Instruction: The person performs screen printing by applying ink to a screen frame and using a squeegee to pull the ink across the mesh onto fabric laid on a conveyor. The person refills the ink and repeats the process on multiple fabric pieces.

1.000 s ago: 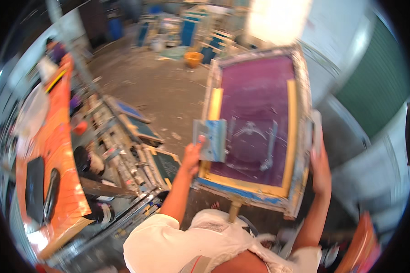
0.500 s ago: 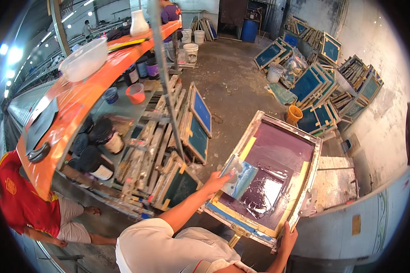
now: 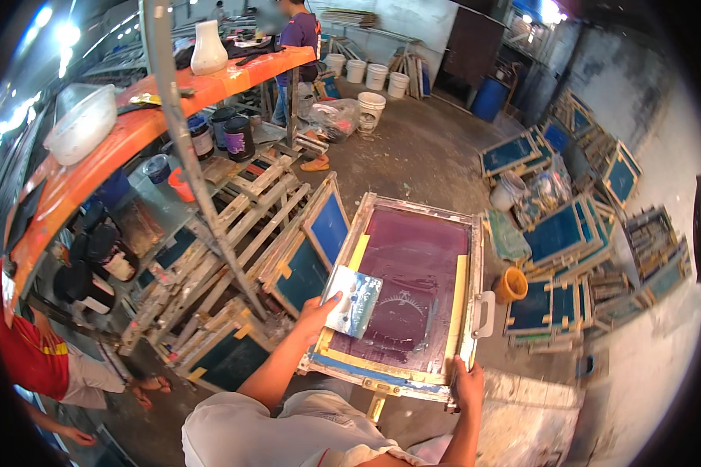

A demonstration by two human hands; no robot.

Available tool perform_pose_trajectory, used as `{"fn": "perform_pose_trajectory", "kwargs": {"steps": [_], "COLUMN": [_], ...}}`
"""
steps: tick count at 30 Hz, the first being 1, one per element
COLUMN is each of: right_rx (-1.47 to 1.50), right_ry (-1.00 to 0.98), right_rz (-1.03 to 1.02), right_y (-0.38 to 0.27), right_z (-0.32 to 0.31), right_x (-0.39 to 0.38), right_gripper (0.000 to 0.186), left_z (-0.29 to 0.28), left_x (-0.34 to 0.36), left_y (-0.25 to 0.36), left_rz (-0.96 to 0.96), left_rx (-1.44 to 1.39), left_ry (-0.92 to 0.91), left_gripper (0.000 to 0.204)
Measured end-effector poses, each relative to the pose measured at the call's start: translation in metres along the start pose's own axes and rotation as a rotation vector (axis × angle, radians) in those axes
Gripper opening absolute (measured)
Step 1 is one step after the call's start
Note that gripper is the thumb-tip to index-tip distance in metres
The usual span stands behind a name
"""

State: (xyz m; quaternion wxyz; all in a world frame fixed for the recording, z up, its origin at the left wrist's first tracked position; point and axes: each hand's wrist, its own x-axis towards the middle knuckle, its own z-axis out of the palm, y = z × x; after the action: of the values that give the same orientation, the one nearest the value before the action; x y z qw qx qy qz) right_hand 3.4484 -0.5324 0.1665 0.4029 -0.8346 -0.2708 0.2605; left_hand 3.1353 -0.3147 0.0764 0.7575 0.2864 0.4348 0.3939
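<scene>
Purple screen frame (image 3: 413, 296) now nearer, larger.

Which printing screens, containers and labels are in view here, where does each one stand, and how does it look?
Printing screen: held by both hands, wooden frame, purple mesh, yellow tape.
Smeared card: in the left hand, pale blue.
Right hand: on the frame's near corner.
Stacked screens: right wall, blue mesh.
Labelled jars: under the orange table, dark.
White buckets: on the far floor.

The left hand (image 3: 313, 313) reaches forward on an outstretched arm, fingers (image 3: 325, 302) pinched shut. The right hand (image 3: 467, 383) sits lower, arm bent, fingers curled closed.
</scene>
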Motion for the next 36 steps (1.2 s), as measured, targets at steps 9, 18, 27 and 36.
{"fn": "perform_pose_trajectory", "kwargs": {"steps": [9,18,27,36], "right_rx": [0.106,0.177,0.116,0.0], "right_ry": [-0.105,-0.113,-0.305,-0.476], "right_rz": [-0.022,0.0,-0.138,-0.155], "right_y": [-0.093,-0.133,-0.264,-0.383], "right_z": [0.02,0.034,0.09,0.223], "right_x": [0.294,0.574,0.87,1.109], "right_gripper": [0.047,0.047,0.05,0.051], "left_z": [0.124,0.253,0.328,0.335], "left_x": [0.241,0.495,0.716,0.924], "left_y": [0.084,0.122,0.202,0.287], "left_rz": [-0.007,-0.046,0.037,0.055], "left_rx": [-0.047,-0.071,-0.105,-0.199], "left_ry": [0.01,-0.021,0.178,0.333], "left_gripper": [0.04,0.038,0.047,0.05]}}
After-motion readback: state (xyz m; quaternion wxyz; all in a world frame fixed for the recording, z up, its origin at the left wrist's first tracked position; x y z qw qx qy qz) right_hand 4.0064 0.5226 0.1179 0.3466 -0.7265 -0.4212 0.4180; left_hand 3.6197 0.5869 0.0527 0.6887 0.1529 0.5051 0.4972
